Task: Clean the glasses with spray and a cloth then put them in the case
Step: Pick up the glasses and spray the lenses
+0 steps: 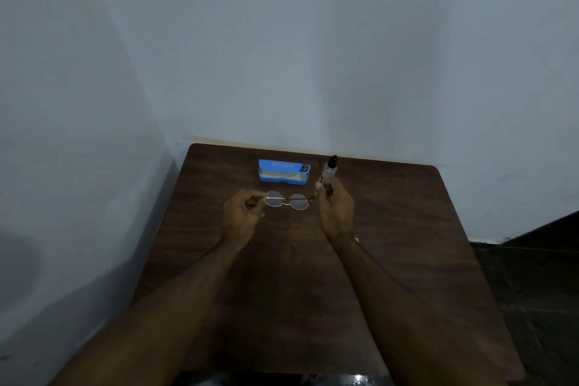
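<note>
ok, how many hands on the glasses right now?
2. The left hand pinches the left end of the glasses; the right hand holds the right end, just in front of the spray bottle.

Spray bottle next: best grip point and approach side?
Wrap the clear body of the spray bottle below its black cap, coming from the right: it stands upright, the blue case sits close on its left, and the right hand is nearest.

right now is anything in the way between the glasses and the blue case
Nothing visible. The left hand and right hand hold the glasses in front of the blue case, with bare table between them. The spray bottle stands to the case's right, off that path.
</note>
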